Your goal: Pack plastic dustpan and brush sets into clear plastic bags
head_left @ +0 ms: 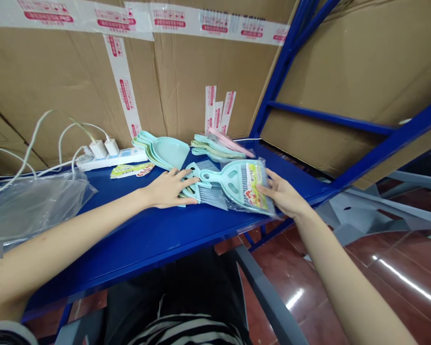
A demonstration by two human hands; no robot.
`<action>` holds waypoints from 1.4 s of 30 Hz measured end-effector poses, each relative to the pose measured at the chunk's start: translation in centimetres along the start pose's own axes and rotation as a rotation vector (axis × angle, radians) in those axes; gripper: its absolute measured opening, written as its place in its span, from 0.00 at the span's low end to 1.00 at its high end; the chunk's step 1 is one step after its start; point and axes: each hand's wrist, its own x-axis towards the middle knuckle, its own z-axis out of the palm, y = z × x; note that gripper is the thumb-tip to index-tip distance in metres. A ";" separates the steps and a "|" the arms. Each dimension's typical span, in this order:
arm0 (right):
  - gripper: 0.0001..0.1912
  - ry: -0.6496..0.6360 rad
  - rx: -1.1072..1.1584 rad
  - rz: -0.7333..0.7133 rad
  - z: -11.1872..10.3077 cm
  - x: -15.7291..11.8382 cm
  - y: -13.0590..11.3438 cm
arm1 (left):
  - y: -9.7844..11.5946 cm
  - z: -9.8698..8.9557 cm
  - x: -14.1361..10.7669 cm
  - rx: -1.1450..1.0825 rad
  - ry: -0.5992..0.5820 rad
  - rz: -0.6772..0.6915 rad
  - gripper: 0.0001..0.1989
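Observation:
My right hand grips the right end of a light-blue dustpan and brush set in a clear bag with a yellow-green label card. To its left, my left hand rests spread over loose brushes with blue-grey bristles, its fingers on their light-blue tops. Behind my left hand lies a stack of light-blue and green dustpans. More bagged sets, light blue, green and one pink, are piled at the back, beyond the bagged set.
A white power strip with plugged chargers and cables sits at the back left, near label cards. Clear plastic bags cover the left of the blue table. Blue frame bars rise at the right.

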 end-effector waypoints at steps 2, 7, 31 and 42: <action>0.32 0.061 -0.202 -0.042 -0.9 0.9 0.5 | 0.0 0.0 -0.1 0.008 0.005 0.002 0.33; 0.22 0.058 -0.689 -0.284 -1.6 3.0 1.1 | 0.2 -0.2 -0.5 0.002 -0.015 -0.027 0.32; 0.15 -0.078 -0.801 -0.929 8.8 -2.4 -5.4 | 0.1 -0.1 -3.9 -0.028 0.004 -0.113 0.31; 0.22 -0.055 -1.179 -0.711 8.4 -1.1 0.0 | -1.3 -0.7 -5.5 -0.046 0.002 -0.053 0.28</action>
